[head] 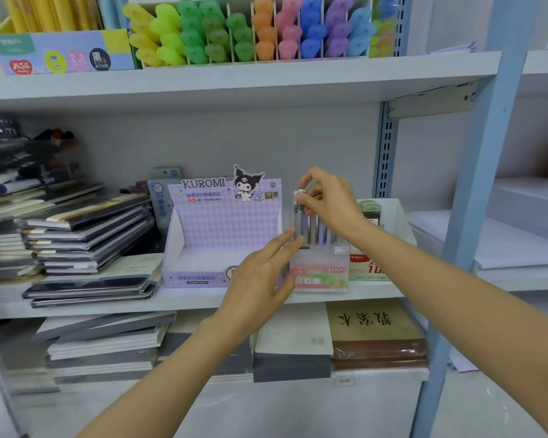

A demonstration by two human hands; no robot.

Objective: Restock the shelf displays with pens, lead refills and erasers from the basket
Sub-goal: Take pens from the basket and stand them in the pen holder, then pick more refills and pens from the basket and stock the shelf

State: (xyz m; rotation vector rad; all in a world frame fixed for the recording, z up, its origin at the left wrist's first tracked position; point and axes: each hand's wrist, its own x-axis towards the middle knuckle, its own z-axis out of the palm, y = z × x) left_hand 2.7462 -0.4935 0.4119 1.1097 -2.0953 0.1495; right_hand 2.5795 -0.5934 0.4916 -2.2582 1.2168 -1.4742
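While bracing display box (326, 275) with flat left hand (260, 278):
Pinching 1 upright pen (296, 216) from above with right hand (329, 200); straight down next, probably.

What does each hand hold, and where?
The right hand pinches a pen by its white top; the left hand holds nothing, only touches the pen box.

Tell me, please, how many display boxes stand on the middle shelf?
3: the purple Kuromi box left, the clear Fruit Soda box in the middle, and a white box right, partly behind the right hand. Others may be hidden.
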